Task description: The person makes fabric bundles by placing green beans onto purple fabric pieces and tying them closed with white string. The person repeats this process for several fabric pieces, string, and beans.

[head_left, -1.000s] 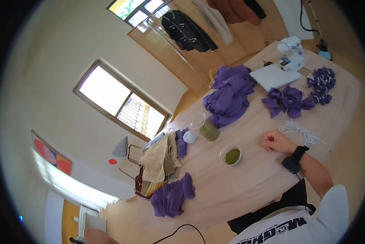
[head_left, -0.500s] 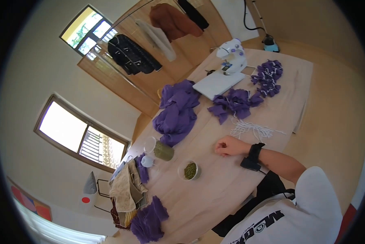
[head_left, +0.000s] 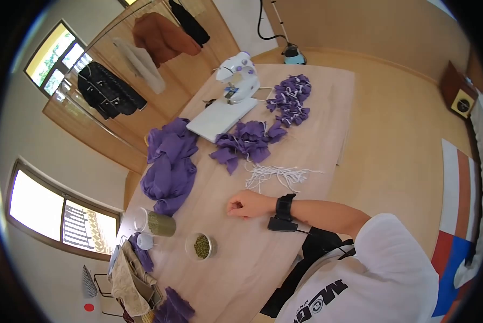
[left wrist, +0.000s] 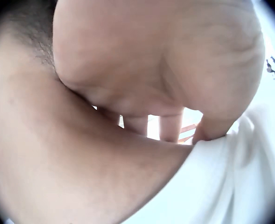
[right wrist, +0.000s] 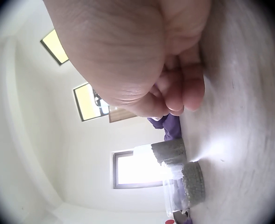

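My right hand [head_left: 250, 204] rests on the wooden table [head_left: 236, 272], its fingers loosely curled around nothing. A black strap with a small box circles that wrist. In the right wrist view the fingertips [right wrist: 193, 95] lie close to the tabletop. Near this hand are a bundle of white cords [head_left: 279, 175] and a small clear cup of green beans [head_left: 202, 246]. Outside the head view, my left hand [left wrist: 160, 51] appears in its wrist view with fingers extended, gaps between them. It overlaps a bare arm [left wrist: 81, 154] and a white sleeve [left wrist: 212, 182]; nothing shows in its grasp.
A clear jar of green beans [head_left: 160, 223] lies beyond the cup. Purple cloth [head_left: 171, 172], gathered purple pieces [head_left: 247, 142] and a white sewing machine [head_left: 238, 78] occupy the far side. Folded beige cloth [head_left: 125, 282] sits at the left edge. Clothes hang on a rack behind.
The head view has turned right, so the table and everything on it shift left in the picture. My right hand stays at its spot on the table, loosely curled.
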`<act>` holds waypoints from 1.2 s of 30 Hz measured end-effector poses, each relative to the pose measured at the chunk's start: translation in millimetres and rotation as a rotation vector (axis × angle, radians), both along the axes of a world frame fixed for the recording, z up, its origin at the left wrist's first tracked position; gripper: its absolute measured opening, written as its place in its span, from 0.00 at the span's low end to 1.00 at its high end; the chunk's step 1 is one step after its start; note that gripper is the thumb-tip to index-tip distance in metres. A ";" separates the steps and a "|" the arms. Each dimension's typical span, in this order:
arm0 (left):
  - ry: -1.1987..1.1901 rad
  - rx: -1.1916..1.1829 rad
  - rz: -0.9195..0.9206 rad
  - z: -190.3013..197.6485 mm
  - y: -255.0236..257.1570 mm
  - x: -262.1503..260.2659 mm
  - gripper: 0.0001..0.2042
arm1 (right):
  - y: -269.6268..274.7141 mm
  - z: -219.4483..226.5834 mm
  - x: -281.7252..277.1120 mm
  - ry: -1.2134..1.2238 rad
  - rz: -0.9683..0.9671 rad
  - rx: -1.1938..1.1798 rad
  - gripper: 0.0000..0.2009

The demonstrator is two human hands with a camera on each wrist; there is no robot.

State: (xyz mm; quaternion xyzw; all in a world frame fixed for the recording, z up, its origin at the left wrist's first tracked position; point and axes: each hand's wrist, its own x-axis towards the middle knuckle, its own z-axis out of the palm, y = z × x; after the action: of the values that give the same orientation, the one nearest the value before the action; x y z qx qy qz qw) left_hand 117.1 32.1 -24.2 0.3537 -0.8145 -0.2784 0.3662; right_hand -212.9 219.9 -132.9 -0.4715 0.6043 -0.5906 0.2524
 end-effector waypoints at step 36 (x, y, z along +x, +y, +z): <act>-0.201 -0.049 -0.401 -32.5 30.4 -225.9 0.20 | -14.9 -20.0 3.5 0.093 -0.106 -0.184 0.05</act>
State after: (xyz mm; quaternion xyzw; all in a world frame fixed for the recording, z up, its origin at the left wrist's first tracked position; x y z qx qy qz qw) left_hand -108.8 62.5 -56.7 0.2015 -0.9075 -0.2891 0.2287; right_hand -209.4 205.0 -153.0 -0.4868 0.5828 -0.6336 0.1481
